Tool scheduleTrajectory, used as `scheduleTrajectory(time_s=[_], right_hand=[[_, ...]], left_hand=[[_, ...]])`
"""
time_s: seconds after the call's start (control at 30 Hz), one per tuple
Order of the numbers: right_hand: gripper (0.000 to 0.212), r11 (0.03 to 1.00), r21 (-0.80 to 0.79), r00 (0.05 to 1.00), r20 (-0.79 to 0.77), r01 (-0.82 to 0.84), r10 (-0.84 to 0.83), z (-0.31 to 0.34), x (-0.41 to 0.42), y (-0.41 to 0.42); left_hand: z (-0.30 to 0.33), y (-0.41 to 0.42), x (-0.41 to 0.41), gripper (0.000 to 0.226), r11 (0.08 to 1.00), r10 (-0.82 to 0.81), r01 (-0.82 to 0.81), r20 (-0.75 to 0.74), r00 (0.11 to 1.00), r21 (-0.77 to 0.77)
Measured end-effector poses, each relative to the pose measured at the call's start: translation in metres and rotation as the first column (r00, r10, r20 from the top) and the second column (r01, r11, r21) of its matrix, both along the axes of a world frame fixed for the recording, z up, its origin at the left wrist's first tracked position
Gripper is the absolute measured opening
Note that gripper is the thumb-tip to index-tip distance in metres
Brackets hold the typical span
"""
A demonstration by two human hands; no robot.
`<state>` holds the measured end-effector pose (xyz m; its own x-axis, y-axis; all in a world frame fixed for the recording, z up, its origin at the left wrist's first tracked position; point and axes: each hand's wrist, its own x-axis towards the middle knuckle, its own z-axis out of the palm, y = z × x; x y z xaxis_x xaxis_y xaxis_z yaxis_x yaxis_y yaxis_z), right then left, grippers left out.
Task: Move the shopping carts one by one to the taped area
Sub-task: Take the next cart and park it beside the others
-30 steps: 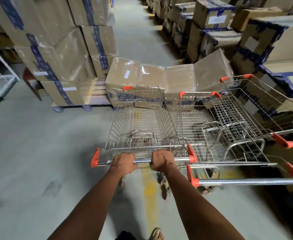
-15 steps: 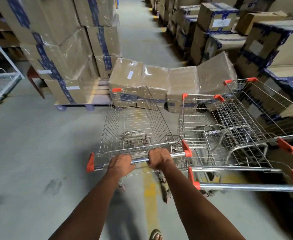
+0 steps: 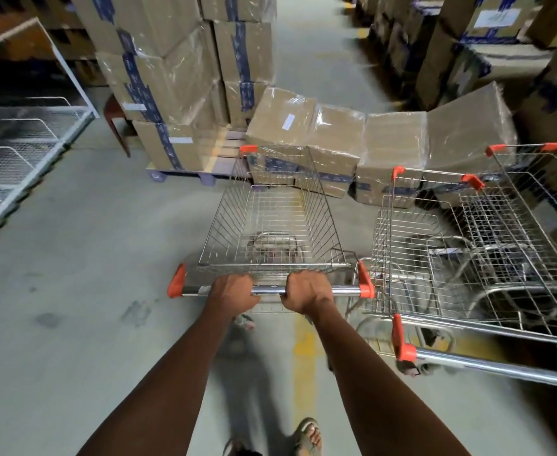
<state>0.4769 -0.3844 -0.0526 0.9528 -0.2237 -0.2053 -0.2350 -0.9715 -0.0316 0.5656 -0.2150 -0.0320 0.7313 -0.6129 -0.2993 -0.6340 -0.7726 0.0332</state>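
An empty wire shopping cart with orange corner caps stands in front of me on the concrete floor. My left hand and my right hand are both closed around its chrome handle bar, side by side near the middle. To its right stands a second wire cart, and a third cart sits beyond that at the right edge. A worn yellow floor line runs under the held cart's handle.
Shrink-wrapped cardboard boxes lie just past the cart's front. A tall stack of boxes on a pallet stands at the left front. A white wire rack is at far left. More boxes line the aisle's right side.
The held cart has drawn apart from the second cart and shifted left, opening a gap between them. Its handle, tilted half a second ago, is level again. Both hands kept their grip.
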Motion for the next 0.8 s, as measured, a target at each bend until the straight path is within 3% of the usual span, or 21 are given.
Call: scheduleTrajectory(time_s=[0.37, 0.8], right_hand=[[0.038, 0.998, 0.016, 0.998, -0.012, -0.055, 0.055, -0.004, -0.024, 0.036], [0.044, 0.976, 0.013, 0.976, 0.016, -0.217, 0.217, -0.001, -0.099, 0.13]], left_hand=[[-0.002, 0.041, -0.03, 0.029, 0.998, 0.05, -0.051, 0.039, 0.998, 0.033], [0.0, 0.149, -0.14, 0.028, 0.99, 0.138, -0.135, 0.132, 0.982, -0.028]])
